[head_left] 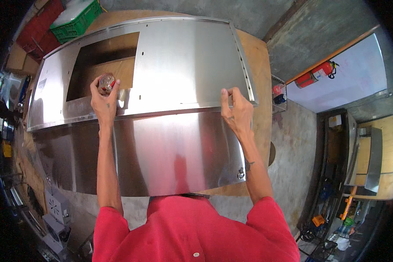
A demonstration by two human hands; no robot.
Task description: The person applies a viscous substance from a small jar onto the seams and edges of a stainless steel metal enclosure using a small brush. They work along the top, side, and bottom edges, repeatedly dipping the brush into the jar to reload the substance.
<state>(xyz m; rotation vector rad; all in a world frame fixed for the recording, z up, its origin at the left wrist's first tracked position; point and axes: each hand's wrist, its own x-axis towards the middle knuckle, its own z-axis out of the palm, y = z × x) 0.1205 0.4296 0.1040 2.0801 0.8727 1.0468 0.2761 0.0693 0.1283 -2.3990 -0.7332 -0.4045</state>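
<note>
A large shiny sheet-metal cabinet (183,65) lies in front of me, with a rectangular cutout (98,54) in the left of its top face. Over the cutout's near edge, my left hand (104,104) is closed around a small clear jar (105,83) with something red at its side; its contents are too small to name. My right hand (238,111) is raised above the cabinet's near right corner, thumb and fingertips pinched together. Whatever may be between those fingertips is too small to make out. Several small slots dot the top face, and a row of holes runs along the right rim.
The cabinet rests on a wooden table (260,65). Green (76,22) and red crates (37,30) stand at the far left. A red fire extinguisher (314,75) is at the right beside a white board (358,74). Shelves with tools (336,209) line the right side.
</note>
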